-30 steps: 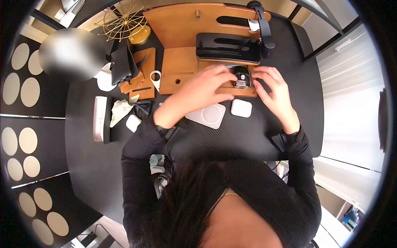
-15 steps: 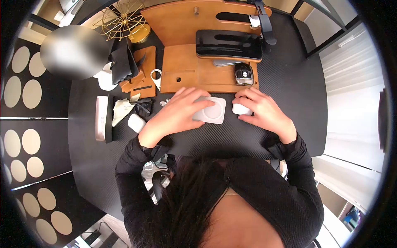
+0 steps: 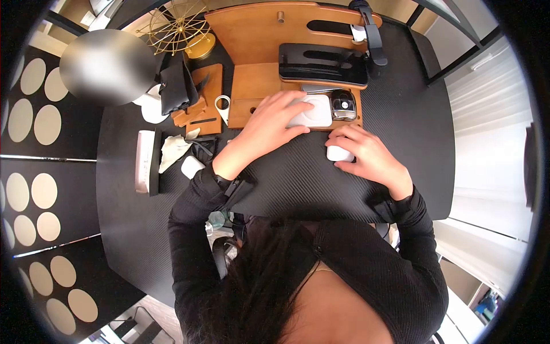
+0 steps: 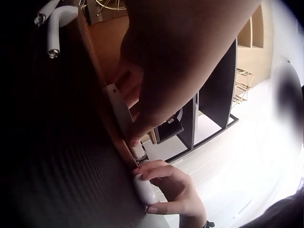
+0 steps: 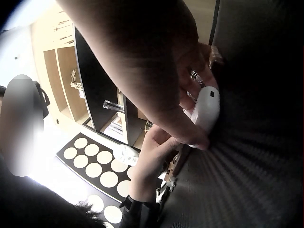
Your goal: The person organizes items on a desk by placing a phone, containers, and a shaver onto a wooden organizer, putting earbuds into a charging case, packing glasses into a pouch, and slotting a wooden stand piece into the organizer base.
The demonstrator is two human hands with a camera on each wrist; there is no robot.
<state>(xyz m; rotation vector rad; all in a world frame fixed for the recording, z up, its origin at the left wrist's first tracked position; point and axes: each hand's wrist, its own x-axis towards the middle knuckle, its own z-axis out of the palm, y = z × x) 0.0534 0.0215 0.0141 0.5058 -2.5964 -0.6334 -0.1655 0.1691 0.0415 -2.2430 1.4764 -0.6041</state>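
Note:
My left hand [image 3: 268, 125] grips a flat white power bank [image 3: 322, 113] with a ring marked on its face, fingers on its left side. It lies over the front part of the brown desk organizer [image 3: 245, 80]. In the left wrist view, the power bank's edge [image 4: 120, 109] shows along the organizer's rim. My right hand [image 3: 371, 153] holds a small white earbud case [image 3: 339, 153] on the black table, fingers over its top and thumb along its near side. In the right wrist view, a small dark port shows on the case's end [image 5: 209, 107].
A black rounded object [image 3: 344, 105] sits right of the power bank, before a black tray [image 3: 323, 64]. Leftward are scissors [image 3: 223, 109] with a white handle, a black pouch [image 3: 176, 89], another white case [image 3: 192, 167] and a long box [image 3: 146, 162].
My left hand first reached over the organizer, came back to the power bank on the table, then carried it forward onto the organizer. My right hand came down from the black object to the earbud case.

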